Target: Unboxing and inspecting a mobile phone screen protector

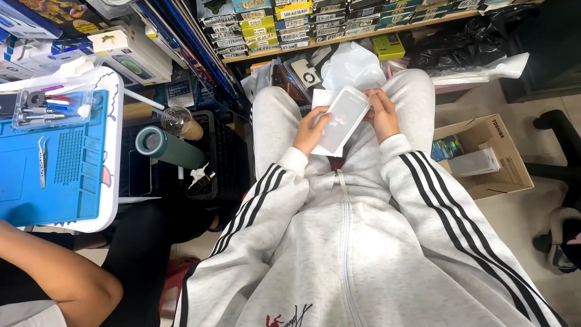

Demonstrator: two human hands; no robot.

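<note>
I sit with both hands over my lap, in a grey tracksuit with black stripes. My left hand [310,131] grips the near left edge of a flat white rectangular packet [342,116] with a clear wrap. At the packet's far right edge my right hand [382,114] holds on, fingers curled at its corner. A white sheet of paper [323,98] lies under the packet on my knee.
A blue work mat [54,175] with tweezers and a tool tray lies on a white table at left. Another person's arm [60,278] is at bottom left. A green bottle [169,147] and plastic cup [180,121] stand beside it. An open cardboard box [484,154] sits on the floor at right. Shelves of boxes [290,24] are ahead.
</note>
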